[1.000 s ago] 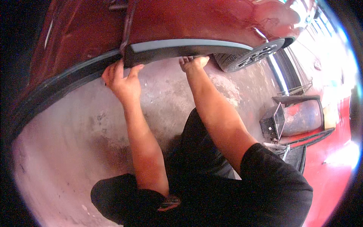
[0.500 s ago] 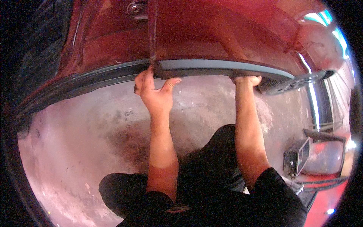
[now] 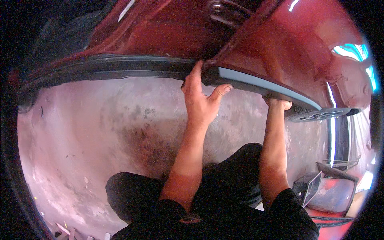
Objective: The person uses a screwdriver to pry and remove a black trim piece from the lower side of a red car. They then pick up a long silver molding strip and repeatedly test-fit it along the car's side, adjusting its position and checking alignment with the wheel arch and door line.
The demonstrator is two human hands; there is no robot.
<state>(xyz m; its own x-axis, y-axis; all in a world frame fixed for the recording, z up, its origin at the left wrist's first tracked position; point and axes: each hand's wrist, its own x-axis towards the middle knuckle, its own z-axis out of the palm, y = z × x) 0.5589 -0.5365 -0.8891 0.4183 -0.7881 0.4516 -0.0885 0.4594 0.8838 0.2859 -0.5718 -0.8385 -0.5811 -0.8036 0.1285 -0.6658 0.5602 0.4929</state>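
low on the red car [image 3: 296,44], the strip [image 3: 260,82] runs from beside the left hand [image 3: 199,103] toward the wheel [image 3: 320,115], and here's the change: the right hand [image 3: 279,105], fingers showing below the strip a second ago, is now tucked up beneath it, fingers hidden, so whether it's gripping i can't tell. the left hand is unclenched, fingers raised to the seam [image 3: 230,45], thumb spread free. that puts a hand near either end of the strip.
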